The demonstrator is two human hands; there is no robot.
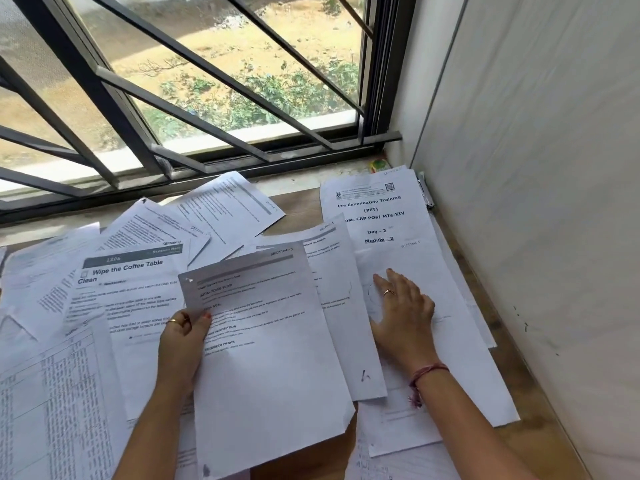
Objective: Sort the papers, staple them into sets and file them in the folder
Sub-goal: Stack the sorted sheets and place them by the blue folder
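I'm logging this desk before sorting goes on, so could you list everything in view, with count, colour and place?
Held sheet: one, white and printed, centre front.
Coffee table sheet: one, white with a grey header, left of centre.
Training sheet: one, white, back right.
Table sheet: one, white with columns of figures, front left.
Other papers: many, white, overlapping; count unclear.
Desk: one, wood-coloured, under the papers.
Window bars: dark, behind the desk.
Wall: white, right.
Left hand: holds the held sheet.
Right hand: flat on a sheet.

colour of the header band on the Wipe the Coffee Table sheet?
Dark grey band with pale lettering, head view.
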